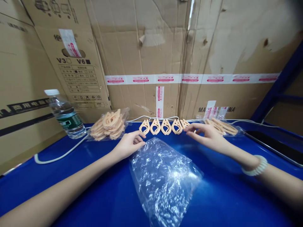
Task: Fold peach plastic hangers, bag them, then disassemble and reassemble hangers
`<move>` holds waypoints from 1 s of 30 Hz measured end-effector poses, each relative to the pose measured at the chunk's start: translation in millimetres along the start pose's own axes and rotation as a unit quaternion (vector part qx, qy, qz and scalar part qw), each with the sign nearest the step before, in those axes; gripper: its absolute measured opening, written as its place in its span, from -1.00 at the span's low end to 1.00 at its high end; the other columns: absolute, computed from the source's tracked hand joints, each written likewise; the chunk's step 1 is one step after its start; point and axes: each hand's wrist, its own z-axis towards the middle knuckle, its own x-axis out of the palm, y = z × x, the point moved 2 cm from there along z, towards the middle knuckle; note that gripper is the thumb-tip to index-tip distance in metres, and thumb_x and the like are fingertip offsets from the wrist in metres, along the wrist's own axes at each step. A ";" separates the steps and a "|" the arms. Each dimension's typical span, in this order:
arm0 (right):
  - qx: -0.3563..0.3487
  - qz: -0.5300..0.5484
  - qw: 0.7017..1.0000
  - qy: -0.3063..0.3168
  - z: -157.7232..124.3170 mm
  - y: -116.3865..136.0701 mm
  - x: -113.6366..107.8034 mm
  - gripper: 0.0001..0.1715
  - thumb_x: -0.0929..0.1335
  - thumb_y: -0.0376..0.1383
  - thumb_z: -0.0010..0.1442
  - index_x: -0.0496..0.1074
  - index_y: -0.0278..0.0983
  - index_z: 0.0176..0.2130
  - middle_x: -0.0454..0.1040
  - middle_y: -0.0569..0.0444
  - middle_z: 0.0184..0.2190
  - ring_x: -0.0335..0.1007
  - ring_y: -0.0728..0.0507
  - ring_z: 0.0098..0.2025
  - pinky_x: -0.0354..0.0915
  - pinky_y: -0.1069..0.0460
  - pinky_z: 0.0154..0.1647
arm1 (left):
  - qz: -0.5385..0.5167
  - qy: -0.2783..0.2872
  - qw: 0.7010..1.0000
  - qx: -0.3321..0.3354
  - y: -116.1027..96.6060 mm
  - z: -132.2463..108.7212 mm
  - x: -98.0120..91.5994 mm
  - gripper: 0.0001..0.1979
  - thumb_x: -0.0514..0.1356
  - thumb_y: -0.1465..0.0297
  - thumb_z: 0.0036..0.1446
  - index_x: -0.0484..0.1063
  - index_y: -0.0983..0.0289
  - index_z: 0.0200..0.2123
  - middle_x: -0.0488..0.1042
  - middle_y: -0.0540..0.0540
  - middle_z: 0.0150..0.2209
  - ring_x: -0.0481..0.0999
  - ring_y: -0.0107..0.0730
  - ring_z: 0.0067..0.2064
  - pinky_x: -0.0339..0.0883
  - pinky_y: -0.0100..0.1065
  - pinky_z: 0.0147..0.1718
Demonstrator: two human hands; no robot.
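Several peach plastic hook pieces point(161, 126) lie in a row at the back of the blue table point(94, 189). My left hand point(129, 145) rests just in front of the row's left end, fingers loosely curled, with nothing visible in them. My right hand point(207, 135) reaches toward the row's right end, fingers stretched out and slightly apart, fingertips close to the last piece. A crumpled clear plastic bag point(163, 179) lies between my forearms. A pale bead bracelet point(257, 167) sits on my right wrist.
A bag of the same peach pieces point(109, 125) lies at the left, another bag point(221, 126) at the right. A water bottle point(65, 115) stands far left. A white cable point(56, 156) runs along the table. Cardboard boxes point(146, 56) wall the back.
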 end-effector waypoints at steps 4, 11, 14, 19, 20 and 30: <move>-0.073 -0.186 0.979 -0.029 12.9 -36.7 -12.1 -0.76 0.23 -0.31 0.28 0.45 -0.29 -0.15 0.55 -0.08 -0.22 0.46 -0.21 -0.19 0.37 -0.10 -0.16 | -0.014 -0.025 0.999 0.025 1.8 8.9 5.1 -0.77 0.17 0.28 0.06 0.44 0.29 -0.25 0.59 0.14 -0.30 0.61 -0.26 -0.29 0.50 -0.26 -0.25; -0.075 -0.344 0.931 0.097 40.5 -72.7 -12.0 -0.43 0.20 -0.50 0.22 0.29 -0.36 0.20 0.42 -0.23 0.07 0.31 -0.31 0.08 0.29 -0.18 0.06 | 0.037 -0.088 0.993 0.070 -25.1 -8.9 -6.9 -0.74 0.07 0.30 0.19 0.46 0.29 -0.16 0.56 0.19 -0.09 0.52 -0.12 -0.02 0.32 0.00 0.08; -0.060 -0.364 0.919 0.136 54.7 -82.3 -8.5 -0.31 0.27 -0.50 0.17 0.22 -0.27 0.27 0.24 -0.21 0.26 0.22 -0.35 0.19 0.25 -0.21 0.10 | 0.128 -0.045 0.985 0.108 -51.4 -37.0 2.2 -0.66 0.02 0.23 0.29 0.43 0.25 -0.02 0.52 0.19 -0.01 0.48 -0.10 0.04 0.32 0.03 0.07; -0.045 -0.376 0.903 0.202 67.0 -89.9 -5.8 -0.29 0.31 -0.49 0.15 0.23 -0.26 0.27 0.23 -0.17 0.28 0.20 -0.31 0.24 0.23 -0.13 0.12 | 0.265 0.054 0.960 0.073 -73.0 -83.1 37.0 -0.30 -0.04 -0.11 0.24 0.08 0.08 0.33 0.12 0.19 0.34 0.04 0.18 0.35 -0.03 0.31 0.21; -0.042 -0.378 0.900 0.213 66.3 -89.2 -7.6 -0.30 0.32 -0.49 0.13 0.26 -0.27 0.25 0.25 -0.17 0.26 0.21 -0.31 0.23 0.23 -0.12 0.12 | 0.279 0.071 0.955 0.070 -73.3 -88.0 42.6 -0.28 -0.05 -0.13 0.22 0.04 0.05 0.35 0.07 0.18 0.36 -0.03 0.20 0.37 -0.08 0.34 0.22; 0.009 -0.388 0.884 0.259 -3.8 -59.2 -44.3 -0.66 0.35 -0.44 -0.04 0.53 -0.26 -0.20 0.55 -0.07 -0.29 0.46 -0.25 -0.19 0.27 -0.05 -0.15 | 0.277 0.097 0.946 0.136 -70.3 -90.5 39.1 -0.37 0.02 0.00 0.28 0.00 -0.01 0.35 -0.11 0.08 0.41 -0.18 0.16 0.40 -0.13 0.32 0.24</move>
